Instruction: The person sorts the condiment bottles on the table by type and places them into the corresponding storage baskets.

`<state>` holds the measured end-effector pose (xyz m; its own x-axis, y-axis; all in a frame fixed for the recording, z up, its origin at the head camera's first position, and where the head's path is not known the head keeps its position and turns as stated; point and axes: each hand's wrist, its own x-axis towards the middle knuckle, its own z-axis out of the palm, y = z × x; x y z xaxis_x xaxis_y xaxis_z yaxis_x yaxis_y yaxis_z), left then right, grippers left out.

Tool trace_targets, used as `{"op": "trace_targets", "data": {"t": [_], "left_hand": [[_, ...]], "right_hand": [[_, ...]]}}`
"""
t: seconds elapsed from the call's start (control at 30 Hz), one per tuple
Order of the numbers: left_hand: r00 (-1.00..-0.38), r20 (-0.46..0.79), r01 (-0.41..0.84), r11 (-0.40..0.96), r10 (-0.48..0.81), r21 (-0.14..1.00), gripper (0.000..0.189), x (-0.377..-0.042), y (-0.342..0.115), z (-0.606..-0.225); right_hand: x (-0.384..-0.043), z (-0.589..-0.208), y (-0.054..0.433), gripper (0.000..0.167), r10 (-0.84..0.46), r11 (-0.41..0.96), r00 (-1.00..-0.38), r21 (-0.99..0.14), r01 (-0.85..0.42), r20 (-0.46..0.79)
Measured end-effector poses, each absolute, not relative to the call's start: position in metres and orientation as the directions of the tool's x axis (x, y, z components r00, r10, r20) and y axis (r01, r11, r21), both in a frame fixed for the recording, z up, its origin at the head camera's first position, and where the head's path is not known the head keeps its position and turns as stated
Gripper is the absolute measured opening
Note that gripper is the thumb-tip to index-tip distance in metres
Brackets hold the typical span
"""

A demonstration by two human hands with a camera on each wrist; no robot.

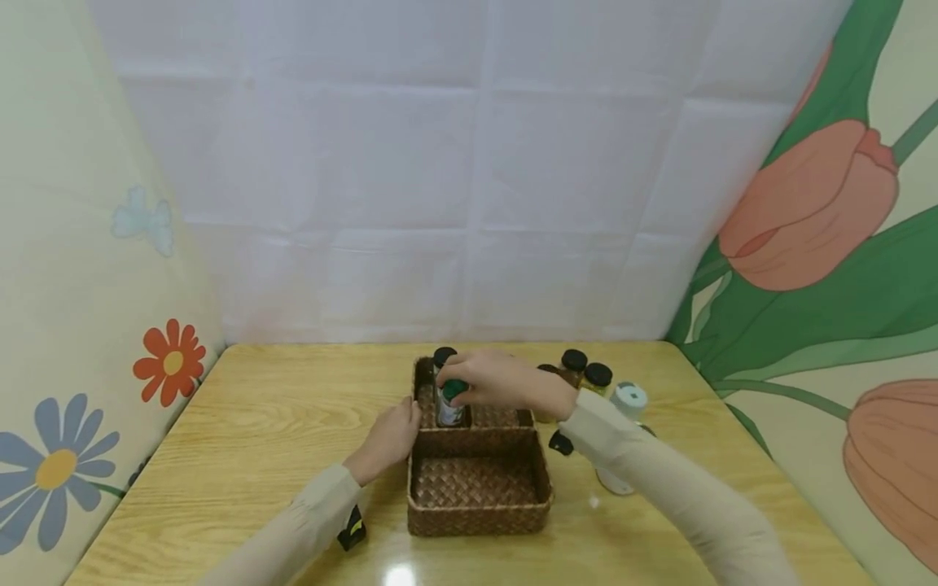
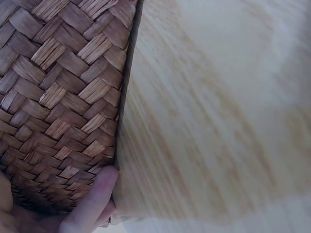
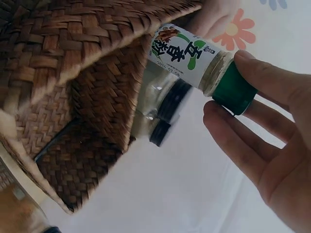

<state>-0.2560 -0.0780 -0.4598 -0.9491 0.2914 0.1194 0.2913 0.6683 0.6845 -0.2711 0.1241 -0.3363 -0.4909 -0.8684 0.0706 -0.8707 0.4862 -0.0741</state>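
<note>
Yellow wood-grain worktop carries a brown woven basket, its left side gripped by the left hand, partly cut off in its own wrist view. The right sleeve partly hides dark-capped jars beside the basket. The right hand pinches the green cap of a spice jar at the basket's back left, its base hidden in the right wrist view. Its white label reads 五香粉; smaller print, including a date stamp, is hard to make out.
</note>
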Motion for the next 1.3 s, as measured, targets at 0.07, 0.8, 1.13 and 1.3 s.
{"op": "trace_targets", "data": {"t": [0.07,0.8,1.13,1.3], "left_hand": [[-0.948,0.12,0.293,0.662,0.295,0.689,0.046,-0.256,-0.078,-0.46],[-0.945,0.106,0.289,0.64,0.309,0.711,0.047,-0.253,-0.078,-0.46],[-0.949,0.124,0.292,0.662,0.289,0.691,0.044,-0.254,-0.078,-0.458],[-0.95,0.121,0.288,0.663,0.287,0.691,0.044,-0.254,-0.078,-0.458]], "right_hand": [[-0.272,-0.34,0.123,0.035,-0.869,0.488,-0.491,-0.067,-0.871,0.063],[-0.27,-0.363,0.119,0.031,-0.857,0.516,-0.515,-0.042,-0.856,-0.028],[-0.271,-0.366,0.116,0.032,-0.86,0.509,-0.509,-0.015,-0.86,-0.036],[-0.27,-0.367,0.116,0.032,-0.863,0.504,-0.503,-0.016,-0.863,-0.038]]}}
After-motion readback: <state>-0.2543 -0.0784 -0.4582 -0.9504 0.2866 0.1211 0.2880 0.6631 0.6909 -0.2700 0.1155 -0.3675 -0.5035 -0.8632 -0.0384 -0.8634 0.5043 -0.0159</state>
